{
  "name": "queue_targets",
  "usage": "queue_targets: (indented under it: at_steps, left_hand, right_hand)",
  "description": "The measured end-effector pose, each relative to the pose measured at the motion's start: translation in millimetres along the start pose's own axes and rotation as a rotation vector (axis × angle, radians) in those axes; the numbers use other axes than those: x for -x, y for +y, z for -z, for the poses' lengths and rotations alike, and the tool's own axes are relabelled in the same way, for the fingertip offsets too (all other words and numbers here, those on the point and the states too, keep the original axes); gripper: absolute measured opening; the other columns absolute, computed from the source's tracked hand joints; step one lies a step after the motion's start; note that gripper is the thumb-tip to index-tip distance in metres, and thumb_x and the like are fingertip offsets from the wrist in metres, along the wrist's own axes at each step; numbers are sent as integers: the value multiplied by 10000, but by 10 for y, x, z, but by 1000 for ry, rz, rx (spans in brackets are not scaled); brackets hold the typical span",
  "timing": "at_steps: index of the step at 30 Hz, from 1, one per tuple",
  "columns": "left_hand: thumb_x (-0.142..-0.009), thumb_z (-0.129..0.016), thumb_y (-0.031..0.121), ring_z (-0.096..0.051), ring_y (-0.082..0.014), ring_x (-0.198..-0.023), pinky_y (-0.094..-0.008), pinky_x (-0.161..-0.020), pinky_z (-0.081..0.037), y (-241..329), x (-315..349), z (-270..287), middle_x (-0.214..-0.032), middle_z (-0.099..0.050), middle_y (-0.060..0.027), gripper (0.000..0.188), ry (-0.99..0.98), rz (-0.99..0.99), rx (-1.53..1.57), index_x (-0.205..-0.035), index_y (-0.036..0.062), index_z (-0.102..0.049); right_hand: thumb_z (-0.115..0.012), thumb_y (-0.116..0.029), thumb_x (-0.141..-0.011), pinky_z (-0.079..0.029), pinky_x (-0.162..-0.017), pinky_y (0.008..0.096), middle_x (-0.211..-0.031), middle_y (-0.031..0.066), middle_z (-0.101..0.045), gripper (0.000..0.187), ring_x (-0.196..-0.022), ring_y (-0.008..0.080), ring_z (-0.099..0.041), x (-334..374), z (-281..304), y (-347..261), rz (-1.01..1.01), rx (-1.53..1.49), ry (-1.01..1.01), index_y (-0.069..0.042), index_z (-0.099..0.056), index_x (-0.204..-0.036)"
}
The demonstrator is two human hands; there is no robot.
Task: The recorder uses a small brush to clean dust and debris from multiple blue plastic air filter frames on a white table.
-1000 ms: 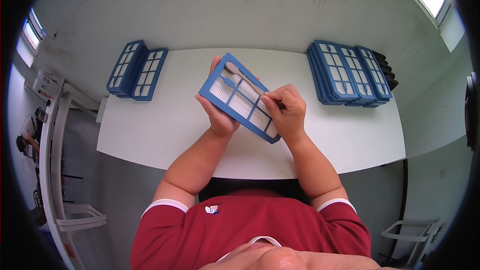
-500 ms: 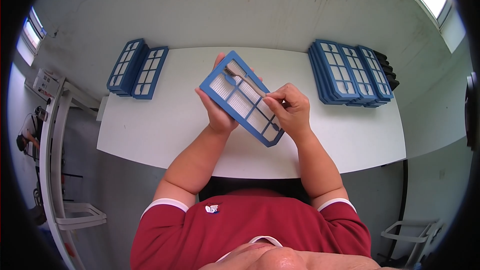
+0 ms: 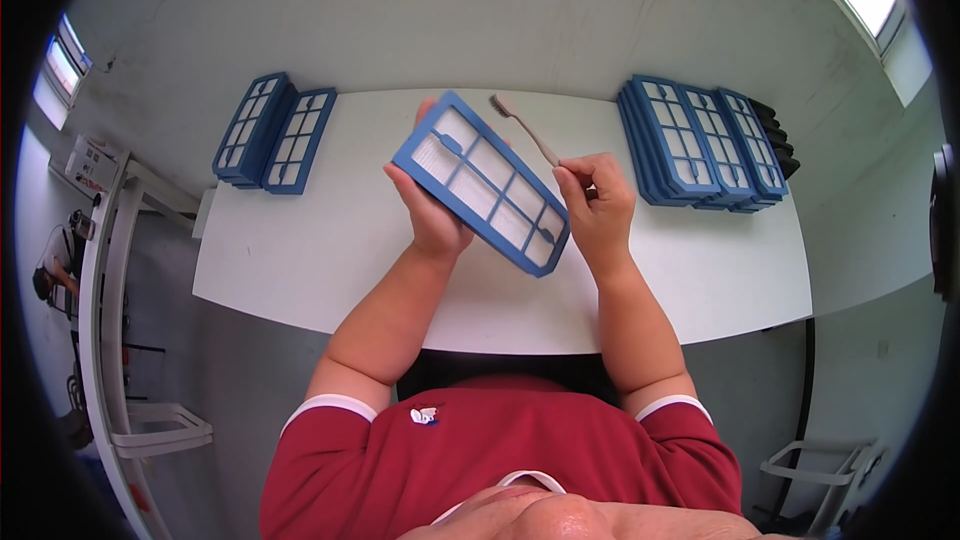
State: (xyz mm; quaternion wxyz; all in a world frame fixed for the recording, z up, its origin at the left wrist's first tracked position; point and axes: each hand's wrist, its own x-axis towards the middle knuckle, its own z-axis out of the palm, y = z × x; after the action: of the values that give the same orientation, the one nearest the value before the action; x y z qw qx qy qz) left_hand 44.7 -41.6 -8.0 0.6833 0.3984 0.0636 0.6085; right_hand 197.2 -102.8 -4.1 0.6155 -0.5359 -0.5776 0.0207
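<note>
My left hand (image 3: 437, 220) grips a blue-framed air filter (image 3: 497, 202) by its left edge, with fingers behind it. White pleated material shows between the bars of its blue grid. The filter is tilted above the white table (image 3: 400, 292). In my right hand (image 3: 598, 205), a small brush shaped like a toothbrush (image 3: 533, 136) is pinched by its handle. Its dark bristle head points up and left, beyond the filter's upper right edge and apart from it.
Blue-framed filters (image 3: 300, 145) stand in stacks at the table's far left. More stacked filters (image 3: 680, 145) are at the far right, beside some black parts (image 3: 778, 140). A wall (image 3: 450, 20) rises behind the table. Another person (image 3: 52, 265) is visible at the far left.
The brush has lifted off the filter's face and moved right and up with my right hand. The filter has shifted slightly up and left, and its tilt has changed a little.
</note>
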Motion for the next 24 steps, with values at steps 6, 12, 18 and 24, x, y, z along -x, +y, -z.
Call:
queue_targets:
  at_steps: [6, 12, 18, 24]
  left_hand:
    - [-879, -215, 681, -477, -208, -1137, -342, -947, -381, 104, -130, 102, -1224, -493, -61, 708, 520, 119, -54, -1272, 129, -417]
    - [-834, -278, 730, -521, -184, -1012, -337, -861, -407, 243, -170, 85, -1129, -504, -31, 695, 520, 266, -114, -1176, 149, -449]
    - [-767, -279, 803, -510, -237, -1037, -354, -864, -411, 218, -244, 305, -1194, -488, -80, 880, 417, 274, -214, -1321, 124, -362]
    - [-726, -131, 849, -472, -343, -1168, -451, -947, -418, 223, -214, 270, -1322, -436, -143, 1005, 255, 232, 62, -1386, 115, -315]
  right_hand:
    - [-772, -122, -684, -472, -578, 268, -796, 80, -592, 245, -682, 173, -577, 45, -2, -208, -102, -50, -282, -18, -638, -862]
    - [-785, -128, -649, -467, -589, 300, -779, 75, -617, 293, -667, 220, -554, 60, -46, -154, 194, 236, -302, -33, -650, -891]
    - [-705, -83, -753, -447, -597, 255, -753, 49, -616, 224, -656, 153, -545, 32, 7, -20, -70, 34, -169, -21, -657, -964]
    - [-621, -150, -864, -408, -612, 199, -743, -26, -592, 236, -678, 60, -499, 42, 3, 116, -536, -447, -313, 18, -646, -1029]
